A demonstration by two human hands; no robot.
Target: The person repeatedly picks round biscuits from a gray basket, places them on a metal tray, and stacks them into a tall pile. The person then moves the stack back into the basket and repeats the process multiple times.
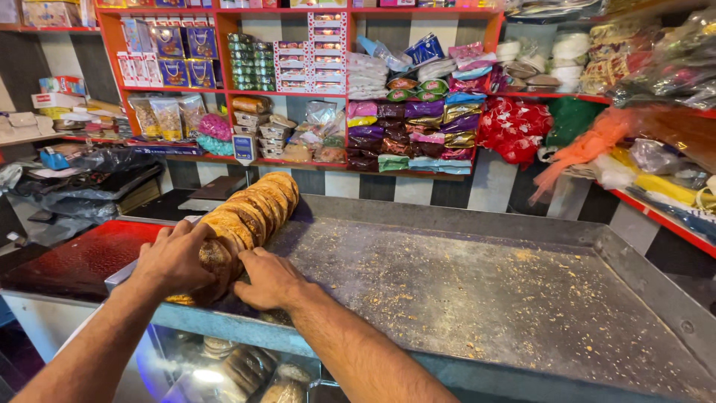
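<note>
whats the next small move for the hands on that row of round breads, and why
Probably press the near end inward to tighten the row. Both the left hand and the right hand cup the nearest piece of the row of round breads, which stands on edge along the left side of the metal tray, near its front rim.

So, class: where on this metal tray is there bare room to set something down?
The metal tray is free right of the row of round breads, out to its raised right rim, apart from crumbs. The near-left corner is crowded: left hand and right hand press the row's end.
</note>
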